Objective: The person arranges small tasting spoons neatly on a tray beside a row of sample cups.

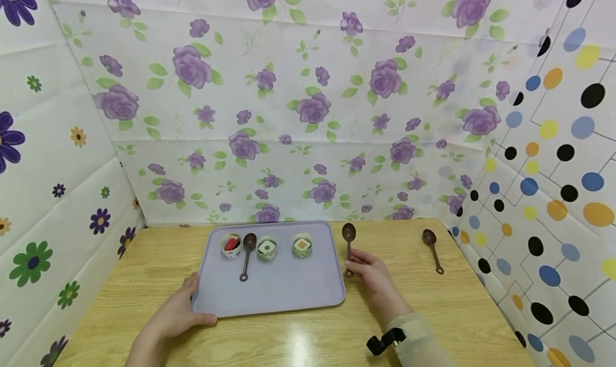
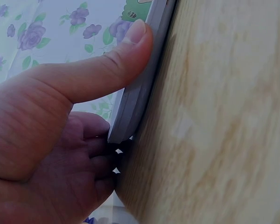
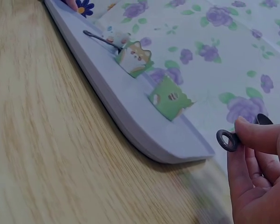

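Left hand [image 1: 177,309] grips tray [image 1: 274,293] corner, should brace it; right hand [image 1: 374,277] pinches brown spoon [image 1: 348,232] by handle, best held level, clear of cups [image 1: 302,253].

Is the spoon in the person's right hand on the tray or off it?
Off it. In the head view, the right hand holds the spoon just right of the tray.

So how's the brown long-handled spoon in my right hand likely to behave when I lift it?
The brown long-handled spoon is probably stiff: its thin handle runs straight beyond your right hand. It may swivel bowl-down, since the wide bowl sits away from your pinch. The bowl's shine suggests it could be slippery.
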`<state>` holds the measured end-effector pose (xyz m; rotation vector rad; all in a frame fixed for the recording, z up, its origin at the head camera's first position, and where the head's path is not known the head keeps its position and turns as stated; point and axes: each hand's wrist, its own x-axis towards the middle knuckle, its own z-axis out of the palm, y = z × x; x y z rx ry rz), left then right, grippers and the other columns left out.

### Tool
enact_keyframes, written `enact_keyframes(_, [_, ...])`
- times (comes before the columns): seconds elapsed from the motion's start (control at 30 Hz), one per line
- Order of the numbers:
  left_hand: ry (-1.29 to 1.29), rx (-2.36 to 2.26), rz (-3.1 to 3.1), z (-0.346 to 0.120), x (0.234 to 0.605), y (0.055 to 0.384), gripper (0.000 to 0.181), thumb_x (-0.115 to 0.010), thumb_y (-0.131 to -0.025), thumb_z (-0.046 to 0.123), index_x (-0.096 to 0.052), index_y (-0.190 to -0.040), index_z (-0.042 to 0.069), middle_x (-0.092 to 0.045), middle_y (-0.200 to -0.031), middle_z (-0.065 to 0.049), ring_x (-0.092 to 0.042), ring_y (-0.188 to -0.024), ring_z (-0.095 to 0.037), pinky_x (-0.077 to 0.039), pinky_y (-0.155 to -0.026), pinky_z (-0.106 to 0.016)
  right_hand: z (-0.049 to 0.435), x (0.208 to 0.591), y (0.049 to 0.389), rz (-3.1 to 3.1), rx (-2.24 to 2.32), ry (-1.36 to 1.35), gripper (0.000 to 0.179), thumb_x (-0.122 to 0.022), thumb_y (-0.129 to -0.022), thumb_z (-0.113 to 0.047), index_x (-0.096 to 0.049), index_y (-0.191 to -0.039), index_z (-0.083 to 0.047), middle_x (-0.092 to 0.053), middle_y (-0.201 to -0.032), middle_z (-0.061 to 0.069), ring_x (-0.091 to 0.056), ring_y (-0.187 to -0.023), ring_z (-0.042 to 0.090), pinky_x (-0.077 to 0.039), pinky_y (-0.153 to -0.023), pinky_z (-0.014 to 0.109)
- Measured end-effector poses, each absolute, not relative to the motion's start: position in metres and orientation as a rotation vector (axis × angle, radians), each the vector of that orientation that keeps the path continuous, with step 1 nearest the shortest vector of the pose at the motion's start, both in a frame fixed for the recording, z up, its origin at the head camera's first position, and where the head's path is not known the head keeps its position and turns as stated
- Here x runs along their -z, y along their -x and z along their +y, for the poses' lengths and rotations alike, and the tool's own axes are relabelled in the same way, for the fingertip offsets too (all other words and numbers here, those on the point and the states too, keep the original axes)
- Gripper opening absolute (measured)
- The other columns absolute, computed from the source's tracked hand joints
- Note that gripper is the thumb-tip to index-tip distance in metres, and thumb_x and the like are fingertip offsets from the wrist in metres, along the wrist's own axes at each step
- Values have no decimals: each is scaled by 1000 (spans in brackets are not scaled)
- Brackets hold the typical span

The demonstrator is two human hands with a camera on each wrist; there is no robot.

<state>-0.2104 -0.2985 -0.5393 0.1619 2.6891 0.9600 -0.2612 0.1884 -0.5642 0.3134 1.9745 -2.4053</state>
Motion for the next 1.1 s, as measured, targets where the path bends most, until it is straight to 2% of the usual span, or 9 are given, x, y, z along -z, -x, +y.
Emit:
enact_keyframes(0.13, [-160,-975,2682,-299,540,211,145,-97,-72,52,-8,-159,-22,-4,-167,-43,-6,-154,-61,-13,-123,-72,178,564,261,1991,2387,-288,48,-77,-93,6,-63,-138,14,-75,-123,20,-72,-96,10,-60,-79,23])
enact_keyframes(0.4, [-158,-973,2678,-299,543,212,146,-97,-71,52,-8,-159,-22,-4,-167,-43,-6,-154,-61,-12,-123,-72,159,559,262,2026,2303,-275,47,-78,-94,2,-65,-139,9,-70,-133,26,-71,-95,10,-58,-78,23])
enact_keyframes(0.67, [-164,-955,2698,-299,542,212,146,-98,-70,52,-9,-159,-23,-5,-166,-44,-7,-154,-62,-14,-123,-71,137,557,263,1985,2314,-232,46,-78,-92,6,-65,-136,11,-73,-120,18,-69,-94,11,-59,-78,23])
enact_keyframes(1.1, [-166,-975,2686,-297,538,209,145,-98,-71,50,-9,-158,-23,-4,-167,-44,-5,-154,-62,-12,-123,-71,110,560,264,1982,2280,-109,47,-80,-90,4,-66,-135,11,-74,-121,18,-69,-98,9,-60,-83,22])
